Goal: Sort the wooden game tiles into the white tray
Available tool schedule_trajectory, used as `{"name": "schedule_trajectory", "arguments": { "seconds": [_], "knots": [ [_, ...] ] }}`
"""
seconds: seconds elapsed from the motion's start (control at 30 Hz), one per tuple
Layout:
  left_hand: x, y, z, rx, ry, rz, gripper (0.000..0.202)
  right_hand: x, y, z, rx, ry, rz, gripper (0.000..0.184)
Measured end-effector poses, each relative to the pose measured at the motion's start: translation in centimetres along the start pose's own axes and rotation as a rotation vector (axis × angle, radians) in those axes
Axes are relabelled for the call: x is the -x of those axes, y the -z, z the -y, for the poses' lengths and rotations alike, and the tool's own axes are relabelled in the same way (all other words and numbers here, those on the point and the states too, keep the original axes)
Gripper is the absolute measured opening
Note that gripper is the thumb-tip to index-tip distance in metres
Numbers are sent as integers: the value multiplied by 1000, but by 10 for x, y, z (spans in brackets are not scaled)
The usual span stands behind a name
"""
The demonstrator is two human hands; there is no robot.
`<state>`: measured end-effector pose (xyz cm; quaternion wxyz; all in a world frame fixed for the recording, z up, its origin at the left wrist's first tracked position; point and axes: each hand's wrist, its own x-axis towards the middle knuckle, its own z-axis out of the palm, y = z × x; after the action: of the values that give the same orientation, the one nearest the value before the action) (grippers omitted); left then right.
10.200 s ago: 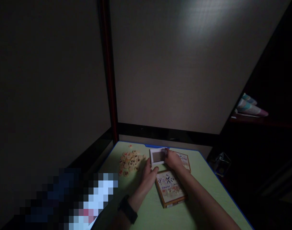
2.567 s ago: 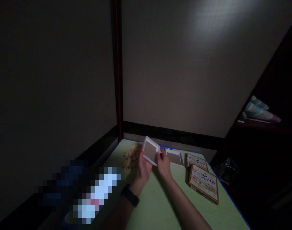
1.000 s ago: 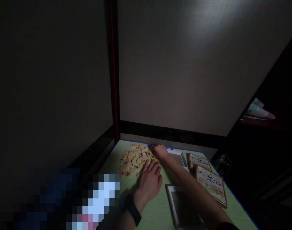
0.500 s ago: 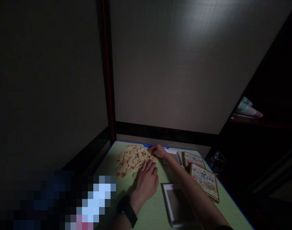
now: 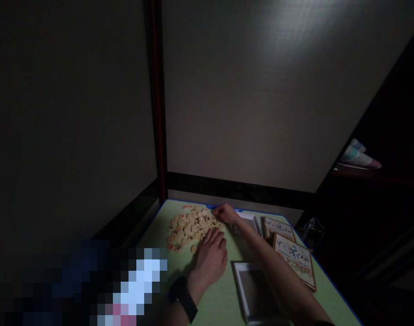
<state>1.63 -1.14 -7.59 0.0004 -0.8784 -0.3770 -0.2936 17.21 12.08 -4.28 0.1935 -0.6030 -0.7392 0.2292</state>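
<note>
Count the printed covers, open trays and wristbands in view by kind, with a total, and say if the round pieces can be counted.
Printed covers: 2
Open trays: 2
Dark wristband: 1
Total: 5
Round pieces: left out; they overlap and the left hand partly covers them.

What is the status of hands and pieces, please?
Left hand at near edge of round pieces, right hand at far right edge. Pieces loose. Right forearm partly hides nearer tray.

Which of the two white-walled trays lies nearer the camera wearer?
The near tray, at the picture's bottom; the far tray lies by the far edge of the table, beside the right hand.
</note>
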Motion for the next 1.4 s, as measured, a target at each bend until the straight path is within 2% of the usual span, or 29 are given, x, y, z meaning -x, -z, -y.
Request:
{"name": "schedule_trajectory", "arguments": {
  "seconds": [0.13,0.23,0.37,0.43,0.6,0.73,0.87,0.93,1.0,1.1,1.17,1.27,1.4],
  "knots": [
    [-2,11,-6,63,-19,17,29,6,2,22,43,73,-76,23],
    [-3,19,-12,89,-44,59,25,12,-1,42,73,171,-42,23],
    [-3,24,-16,69,-82,75,21,18,-6,62,136,291,15,36],
    [-2,22,-15,63,-92,66,20,19,-8,67,165,328,41,36],
    [-3,21,-15,56,-89,50,20,19,-12,70,176,368,96,22],
    [-3,22,-15,48,-90,55,19,19,-14,72,104,350,101,23],
    [-3,20,-14,95,-66,43,19,19,-14,72,-71,279,68,19],
    [-4,18,-12,150,-18,-9,21,18,-12,70,-194,223,40,15],
    [-7,17,-10,226,66,-126,24,19,-8,66,-333,159,19,16],
    [-14,20,-4,334,239,-370,28,27,1,57,-539,77,8,20],
    [-18,23,0,385,347,-476,27,38,6,51,-658,38,11,24],
    [-20,25,6,414,408,-512,24,59,7,46,-825,-9,32,31],
    [-18,21,10,398,333,-489,19,84,3,48,-1183,-131,82,36]
  ]
}}
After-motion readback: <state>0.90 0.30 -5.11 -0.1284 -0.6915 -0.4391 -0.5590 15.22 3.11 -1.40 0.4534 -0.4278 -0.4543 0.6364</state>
